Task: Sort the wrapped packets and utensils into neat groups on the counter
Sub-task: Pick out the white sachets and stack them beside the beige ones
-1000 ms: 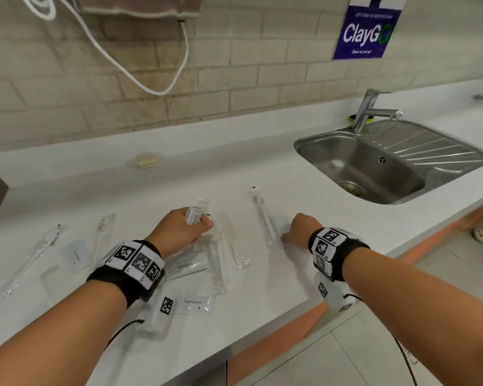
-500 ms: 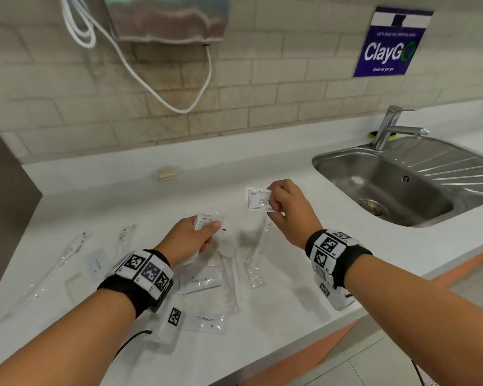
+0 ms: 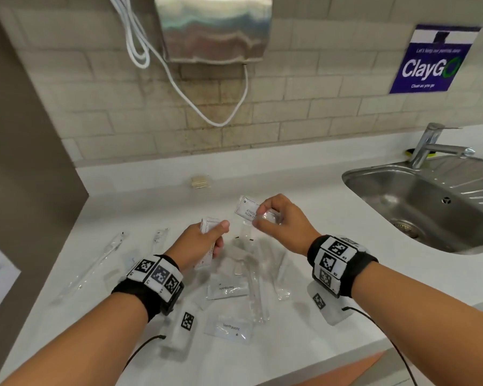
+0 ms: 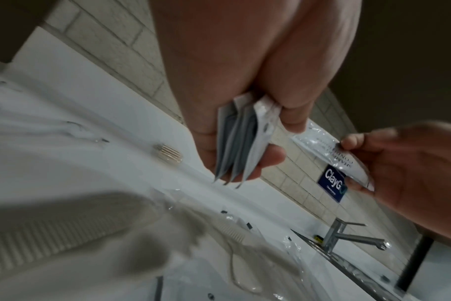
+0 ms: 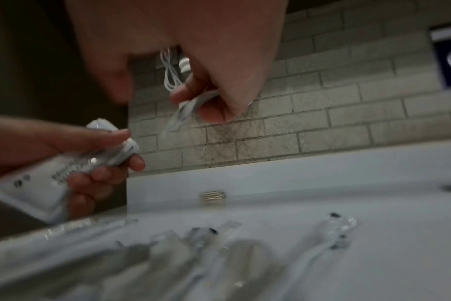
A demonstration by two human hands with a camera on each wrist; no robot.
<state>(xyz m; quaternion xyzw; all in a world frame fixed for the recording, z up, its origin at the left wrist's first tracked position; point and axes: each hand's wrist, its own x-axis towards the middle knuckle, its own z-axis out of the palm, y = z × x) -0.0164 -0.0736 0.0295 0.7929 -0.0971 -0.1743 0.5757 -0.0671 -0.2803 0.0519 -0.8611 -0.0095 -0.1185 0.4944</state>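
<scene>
Two hands hold small white packets above the counter.

The left hand (image 3: 204, 242) grips a stack of packets (image 4: 241, 140). The right hand (image 3: 279, 221) pinches one packet (image 3: 247, 210) just to the right of it. More packets (image 3: 229, 328) and wrapped toothbrushes (image 3: 95, 263) lie on the white counter (image 3: 304, 358) below, left of the sink (image 3: 430, 196).

Left hand (image 3: 204, 243) and right hand (image 3: 279, 221) raised, fingers pinched.
</scene>
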